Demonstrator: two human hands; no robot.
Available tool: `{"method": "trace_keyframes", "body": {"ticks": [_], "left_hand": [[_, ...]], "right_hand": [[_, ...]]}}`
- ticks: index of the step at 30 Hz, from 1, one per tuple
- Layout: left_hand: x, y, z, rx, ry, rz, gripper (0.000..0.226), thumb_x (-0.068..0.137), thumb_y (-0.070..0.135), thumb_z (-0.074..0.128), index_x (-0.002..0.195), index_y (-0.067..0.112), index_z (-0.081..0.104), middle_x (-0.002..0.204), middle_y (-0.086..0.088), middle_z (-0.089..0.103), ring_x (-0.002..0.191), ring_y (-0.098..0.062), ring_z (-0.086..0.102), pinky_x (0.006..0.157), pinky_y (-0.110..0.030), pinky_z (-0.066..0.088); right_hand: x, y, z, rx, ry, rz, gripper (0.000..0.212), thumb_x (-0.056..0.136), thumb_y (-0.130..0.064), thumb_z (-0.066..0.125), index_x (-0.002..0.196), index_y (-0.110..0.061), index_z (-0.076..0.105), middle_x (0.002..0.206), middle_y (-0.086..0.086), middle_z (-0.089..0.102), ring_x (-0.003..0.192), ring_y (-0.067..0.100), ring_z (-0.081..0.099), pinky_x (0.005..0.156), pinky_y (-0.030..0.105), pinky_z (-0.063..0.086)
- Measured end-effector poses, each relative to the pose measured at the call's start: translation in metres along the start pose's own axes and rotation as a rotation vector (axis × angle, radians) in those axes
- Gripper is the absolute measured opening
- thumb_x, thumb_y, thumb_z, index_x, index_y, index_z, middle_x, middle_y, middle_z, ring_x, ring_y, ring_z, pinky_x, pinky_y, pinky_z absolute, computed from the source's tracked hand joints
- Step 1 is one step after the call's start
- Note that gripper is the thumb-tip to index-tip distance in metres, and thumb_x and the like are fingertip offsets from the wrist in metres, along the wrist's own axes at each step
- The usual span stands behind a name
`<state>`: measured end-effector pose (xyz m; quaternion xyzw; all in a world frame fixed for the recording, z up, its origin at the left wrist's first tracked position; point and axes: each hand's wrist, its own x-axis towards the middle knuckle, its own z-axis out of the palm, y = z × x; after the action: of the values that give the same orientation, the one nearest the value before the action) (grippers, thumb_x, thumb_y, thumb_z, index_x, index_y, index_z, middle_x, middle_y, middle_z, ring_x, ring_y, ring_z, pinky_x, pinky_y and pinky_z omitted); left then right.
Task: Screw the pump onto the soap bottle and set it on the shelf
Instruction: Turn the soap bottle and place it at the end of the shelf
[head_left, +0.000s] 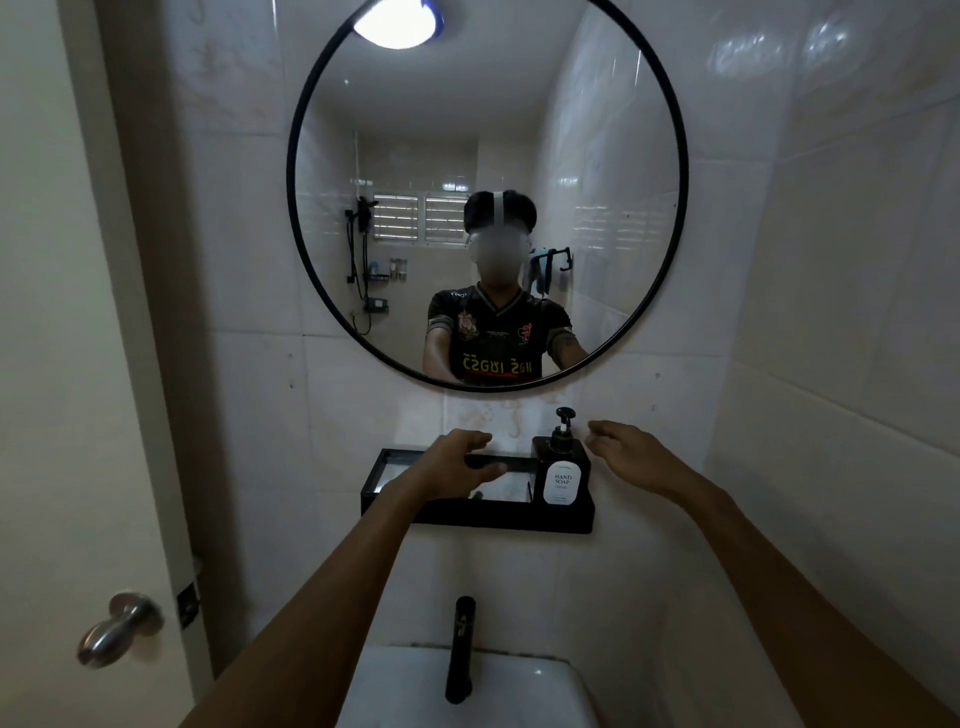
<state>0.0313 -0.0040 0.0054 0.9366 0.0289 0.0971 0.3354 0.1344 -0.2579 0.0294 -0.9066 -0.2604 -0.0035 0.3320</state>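
Observation:
A dark soap bottle (562, 474) with a white "HAND SOAP" label stands upright at the right end of the black wall shelf (478, 514). Its black pump (563, 428) sits on the bottle's neck. My left hand (457, 460) hovers over the shelf's middle, left of the bottle, fingers apart and holding nothing. My right hand (631, 449) is just right of the pump, fingers curled loosely apart, not touching it.
A round black-framed mirror (488, 192) hangs above the shelf and reflects a person. Below are a black faucet (461, 649) and a white sink (467, 691). A door with a metal knob (117, 629) is at the left. Tiled walls close in on the right.

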Motion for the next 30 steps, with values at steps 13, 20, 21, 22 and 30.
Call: {"method": "trace_keyframes", "body": {"ticks": [13,20,21,22,30], "left_hand": [[-0.054,-0.022,-0.011,0.324,0.105,-0.084,0.067,0.105,0.048,0.041,0.158,0.008,0.032,0.161,-0.012,0.041,0.148,-0.027,0.039,0.116,-0.037,0.034],[-0.081,-0.028,-0.016,0.428,0.114,-0.072,0.068,0.105,0.052,0.037,0.158,0.009,0.033,0.163,-0.012,0.038,0.150,-0.028,0.036,0.118,-0.040,0.035],[-0.085,-0.027,-0.016,0.449,0.112,-0.066,0.069,0.105,0.051,0.036,0.158,0.008,0.032,0.163,-0.013,0.036,0.151,-0.028,0.034,0.120,-0.040,0.032],[-0.089,-0.025,-0.017,0.467,0.110,-0.058,0.069,0.105,0.051,0.036,0.158,0.007,0.031,0.164,-0.014,0.035,0.152,-0.029,0.032,0.120,-0.040,0.031],[-0.116,-0.002,-0.029,0.568,0.091,0.001,0.072,0.106,0.051,0.031,0.159,0.003,0.024,0.166,-0.015,0.029,0.155,-0.028,0.023,0.126,-0.041,0.019]], "right_hand": [[-0.040,-0.012,0.029,-0.280,0.098,0.011,0.064,0.080,-0.077,0.040,0.092,-0.015,0.051,0.098,0.006,0.057,0.091,0.025,0.056,0.076,0.037,0.046],[-0.071,-0.039,0.038,-0.365,0.159,-0.096,0.071,0.084,-0.069,0.052,0.120,-0.009,0.051,0.111,0.011,0.055,0.103,0.028,0.056,0.087,0.038,0.047],[-0.072,-0.041,0.038,-0.382,0.175,-0.105,0.073,0.084,-0.069,0.052,0.122,-0.006,0.050,0.113,0.012,0.055,0.104,0.029,0.055,0.088,0.038,0.046],[-0.075,-0.043,0.037,-0.394,0.182,-0.101,0.076,0.084,-0.070,0.052,0.124,-0.005,0.049,0.115,0.013,0.054,0.106,0.029,0.055,0.090,0.039,0.046],[-0.091,-0.060,0.037,-0.313,0.141,-0.032,0.113,0.061,-0.098,0.025,0.128,-0.010,0.046,0.122,0.012,0.052,0.112,0.028,0.053,0.097,0.044,0.046]]}}
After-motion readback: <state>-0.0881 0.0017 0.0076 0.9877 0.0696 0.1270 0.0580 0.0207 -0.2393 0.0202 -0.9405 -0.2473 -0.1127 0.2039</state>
